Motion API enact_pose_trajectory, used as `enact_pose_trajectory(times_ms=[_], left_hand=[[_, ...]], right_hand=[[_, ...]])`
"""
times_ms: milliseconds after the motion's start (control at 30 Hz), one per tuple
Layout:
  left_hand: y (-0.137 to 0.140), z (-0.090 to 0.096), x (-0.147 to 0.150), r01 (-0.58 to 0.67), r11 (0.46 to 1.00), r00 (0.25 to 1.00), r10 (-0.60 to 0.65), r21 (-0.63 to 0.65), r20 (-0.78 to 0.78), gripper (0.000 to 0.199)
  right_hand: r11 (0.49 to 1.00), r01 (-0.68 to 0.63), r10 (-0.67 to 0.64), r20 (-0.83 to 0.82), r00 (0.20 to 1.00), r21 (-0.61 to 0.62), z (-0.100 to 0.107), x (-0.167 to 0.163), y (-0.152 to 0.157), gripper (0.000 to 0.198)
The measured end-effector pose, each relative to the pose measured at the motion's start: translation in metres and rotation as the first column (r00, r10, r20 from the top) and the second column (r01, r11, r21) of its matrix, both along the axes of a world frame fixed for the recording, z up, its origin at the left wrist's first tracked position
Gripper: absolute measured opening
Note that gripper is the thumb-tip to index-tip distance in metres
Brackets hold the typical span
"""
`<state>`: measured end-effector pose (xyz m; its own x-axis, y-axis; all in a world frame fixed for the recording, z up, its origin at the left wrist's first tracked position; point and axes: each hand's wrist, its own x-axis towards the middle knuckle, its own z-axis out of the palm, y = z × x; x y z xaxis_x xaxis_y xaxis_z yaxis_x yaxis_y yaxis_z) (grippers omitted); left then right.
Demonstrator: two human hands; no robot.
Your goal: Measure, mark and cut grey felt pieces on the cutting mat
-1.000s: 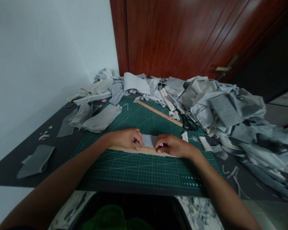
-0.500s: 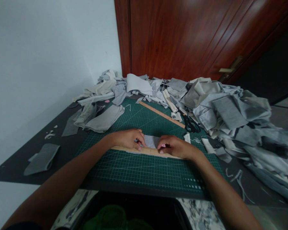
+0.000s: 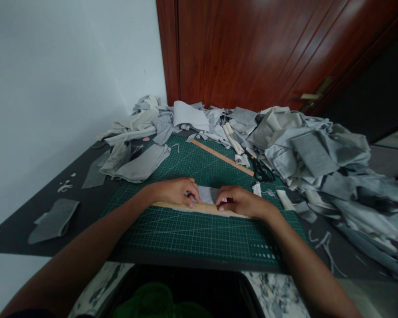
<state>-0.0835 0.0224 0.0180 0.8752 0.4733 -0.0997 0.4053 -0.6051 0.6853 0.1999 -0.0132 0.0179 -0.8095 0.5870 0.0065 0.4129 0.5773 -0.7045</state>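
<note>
Wooden ruler (image 3: 204,208) flat across light grey cloth (image 3: 207,194)

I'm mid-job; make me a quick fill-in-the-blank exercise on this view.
1. The left hand and right hand both touch the near wooden ruler, which lies across ____ fabric.
2. The gridded cutting mat is colored ____.
3. In the picture, the black-handled scissors lie to the ____ of the far wooden ruler.

Missing words: gray; green; right.
</note>
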Motion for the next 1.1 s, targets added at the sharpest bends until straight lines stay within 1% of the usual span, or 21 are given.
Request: enact_pose_trajectory(times_ms=[267,467,567,700,867,1000,1033,1100], left_hand=[[0.002,-0.001,0.000,0.015,1.000,1.000,-0.015,0.017,-0.016,0.021],[0.000,0.003,0.001,-0.005,0.999,0.999,0.006,0.033,-0.049,0.024],[-0.006,0.006,0.002,-0.027,0.997,0.997,0.033,0.073,-0.075,0.028],[-0.016,0.012,0.003,-0.033,0.989,0.998,0.041,0.146,-0.052,0.034],[-0.021,0.017,0.005,0.055,0.982,0.998,-0.046,0.180,-0.051,0.024],[-0.021,0.012,0.010,0.025,0.976,1.000,-0.023,0.218,-0.011,0.010],[-0.021,0.010,0.012,0.017,0.972,1.000,-0.018,0.234,0.000,0.010],[-0.021,0.005,0.017,0.002,0.964,1.000,-0.008,0.266,0.024,0.016]], right_hand=[[1.000,0.004,-0.004,-0.008,1.000,0.007,0.000,0.001,0.002,0.007],[1.000,-0.003,0.003,-0.013,1.000,0.018,0.000,0.001,0.001,0.007],[1.000,-0.003,0.004,-0.011,1.000,0.024,0.000,0.001,0.000,0.007],[1.000,-0.008,0.008,-0.003,1.000,0.023,0.001,0.000,0.000,0.006],[0.999,-0.009,0.009,0.010,1.000,0.031,0.002,-0.001,-0.001,0.008],[0.999,-0.006,0.006,0.008,1.000,0.033,0.002,-0.001,-0.001,0.007],[0.999,-0.004,0.004,0.008,1.000,0.033,0.002,-0.001,-0.002,0.006],[0.999,-0.001,0.001,0.005,1.000,0.032,0.002,-0.001,-0.002,0.006]])
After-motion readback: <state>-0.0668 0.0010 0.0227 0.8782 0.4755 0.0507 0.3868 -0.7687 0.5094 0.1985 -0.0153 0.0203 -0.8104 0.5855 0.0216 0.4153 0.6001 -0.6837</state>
